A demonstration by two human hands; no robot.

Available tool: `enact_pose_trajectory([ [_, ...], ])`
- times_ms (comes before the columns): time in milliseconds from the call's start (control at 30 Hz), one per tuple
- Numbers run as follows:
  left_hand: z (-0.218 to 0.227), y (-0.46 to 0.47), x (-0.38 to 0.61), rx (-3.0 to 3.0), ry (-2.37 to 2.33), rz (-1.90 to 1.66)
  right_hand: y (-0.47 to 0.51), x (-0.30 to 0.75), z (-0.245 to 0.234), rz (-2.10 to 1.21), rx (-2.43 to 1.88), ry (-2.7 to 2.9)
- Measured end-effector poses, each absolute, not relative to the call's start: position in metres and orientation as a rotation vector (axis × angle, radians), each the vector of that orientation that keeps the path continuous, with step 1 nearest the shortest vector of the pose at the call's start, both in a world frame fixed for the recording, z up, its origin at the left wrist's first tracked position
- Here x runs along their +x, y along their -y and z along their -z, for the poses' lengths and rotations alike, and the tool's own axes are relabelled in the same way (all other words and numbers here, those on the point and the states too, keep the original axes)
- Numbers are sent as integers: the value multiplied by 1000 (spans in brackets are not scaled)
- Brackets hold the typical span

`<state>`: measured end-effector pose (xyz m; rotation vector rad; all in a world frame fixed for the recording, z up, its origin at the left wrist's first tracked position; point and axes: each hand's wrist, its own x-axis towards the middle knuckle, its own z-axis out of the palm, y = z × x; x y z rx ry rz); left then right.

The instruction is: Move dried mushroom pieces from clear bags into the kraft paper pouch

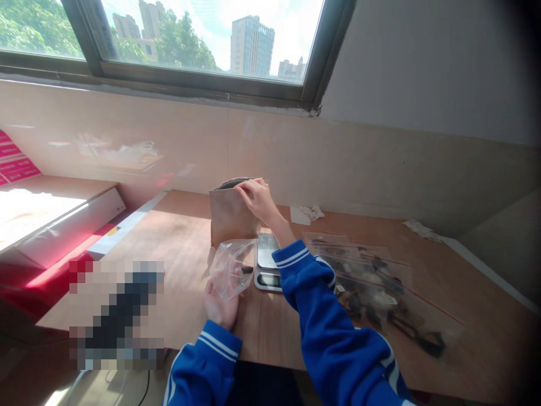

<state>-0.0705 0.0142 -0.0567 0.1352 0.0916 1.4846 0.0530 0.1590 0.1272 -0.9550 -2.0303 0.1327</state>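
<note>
Loosely curled hands [220, 303] on bags [234, 217].

Legible txt: none. Ref. = scale [267, 252].
- Display [268, 281], front edge of scale: lit window, digits (if any) n/r, too small & blurred.
- White label [387, 298], well to R of scale, w/ one of the clear bags [416, 312]: marks n/r at this res.
- 2nd, smaller white tag [339, 288], nearer scale on same side: n/r also.
- Pink sheet [17, 160], far L of scale, cut off by frame edge: pink blocks, white lines betw.; wording, if any, n/r.
</note>
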Motion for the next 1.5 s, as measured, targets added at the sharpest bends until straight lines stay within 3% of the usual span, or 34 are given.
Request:
enact_pose_trajectory([
  [200,55,-12,-70,14,-215,-1561,-113,66,-132,-236,-884,1811],
  [333,51,-10,-69,4,-239,-1539,-66,89,-123,-692,-957,1916],
  [433,50,-10,-70,24,-222,-1534,-44,96,-100,-842,-1016,2143],
  [600,57,-9,-72,90,-71,-1522,-34,85,-58,-730,-1264,2160],
  [767,63,-9,-73,141,44,-1512,-35,80,-48,-690,-1291,2137],
  [967,65,-11,-73,115,25,-1517,-44,88,-91,-739,-1036,2052],
  [1167,69,-13,-76,180,37,-1460,-99,59,-160,-319,-894,1910],
  [1500,66,-11,-72,129,35,-1514,-145,51,-133,-61,-1075,1963],
])
